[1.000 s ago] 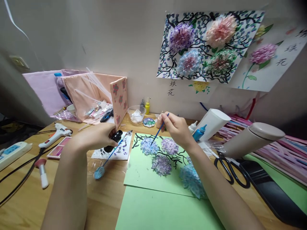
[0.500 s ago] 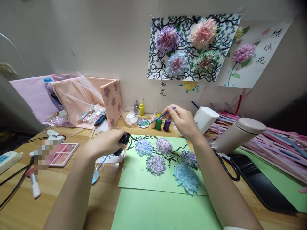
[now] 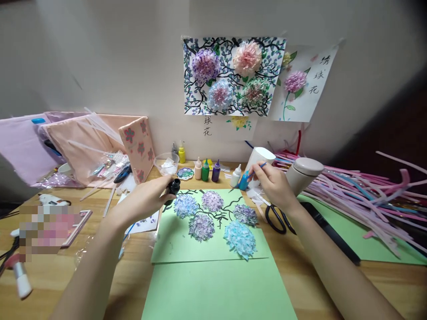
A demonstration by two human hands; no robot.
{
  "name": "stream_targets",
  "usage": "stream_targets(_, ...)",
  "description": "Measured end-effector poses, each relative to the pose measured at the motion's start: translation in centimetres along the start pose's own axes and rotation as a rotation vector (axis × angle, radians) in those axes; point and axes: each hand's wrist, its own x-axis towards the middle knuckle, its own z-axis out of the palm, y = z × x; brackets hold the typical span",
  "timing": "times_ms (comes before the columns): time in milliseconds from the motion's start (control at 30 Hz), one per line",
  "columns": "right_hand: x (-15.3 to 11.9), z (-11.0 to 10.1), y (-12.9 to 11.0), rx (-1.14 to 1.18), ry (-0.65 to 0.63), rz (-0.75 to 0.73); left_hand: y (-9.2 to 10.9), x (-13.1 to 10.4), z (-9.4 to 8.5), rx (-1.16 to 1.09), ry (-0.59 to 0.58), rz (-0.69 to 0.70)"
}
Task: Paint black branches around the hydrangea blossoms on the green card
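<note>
My left hand (image 3: pixel 154 195) is closed around a small black bottle (image 3: pixel 174 186) with an open mouth, held over the upper left corner of a green sheet (image 3: pixel 176 249). A thin blue paintbrush (image 3: pixel 262 166) is pinched in my right hand (image 3: pixel 273 182), its tip pointing down and left near the sheet's upper right edge. Just behind the brush stand a blue paint bottle (image 3: pixel 243 181) and a white one (image 3: pixel 235 176). On the sheet, black painted branches (image 3: pixel 230 205) run between several shredded-paper flowers, among them a turquoise one (image 3: pixel 240 238) and a light blue one (image 3: pixel 186 206).
Behind the sheet are a paint palette (image 3: pixel 185 174), a clear bowl (image 3: pixel 167 164) and more paint bottles. Scissors (image 3: pixel 276 220), a phone-like black slab (image 3: pixel 330 233), a tumbler (image 3: pixel 303 173) and pink strips (image 3: pixel 363 191) lie right. A fabric box (image 3: pixel 96 138) stands left.
My right hand has moved the brush from above the palette to the sheet's upper right edge, uncovering the white and blue bottles. My left hand keeps the black bottle. The view has shifted.
</note>
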Motion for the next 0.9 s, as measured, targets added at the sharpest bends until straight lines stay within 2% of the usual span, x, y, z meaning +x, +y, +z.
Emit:
stream_targets(133, -2.8, -0.4, 2.6, 0.009, 0.023, 0.016, 0.6, 0.8, 1.2, -0.048, 0.111, 0.097)
stream_targets(300, -5.1, 0.6, 4.8, -0.016, -0.005, -0.066, 3.0, 2.0, 3.4, -0.218, 0.238, 0.204)
stream_targets(467, -5.2, 1.2, 5.7, 0.003, -0.018, -0.004, 4.7, 2.3, 4.9, -0.295, 0.317, 0.166)
stream_targets(700, -4.8, 2.1, 5.3, -0.004, -0.111, -0.015, 4.9, 2.4, 4.8, -0.308, 0.370, 0.118)
stream_targets(900, -4.5, 2.4, 5.2, -0.019, -0.126, -0.015, 5.0, 2.3, 4.5, -0.305, 0.413, 0.127)
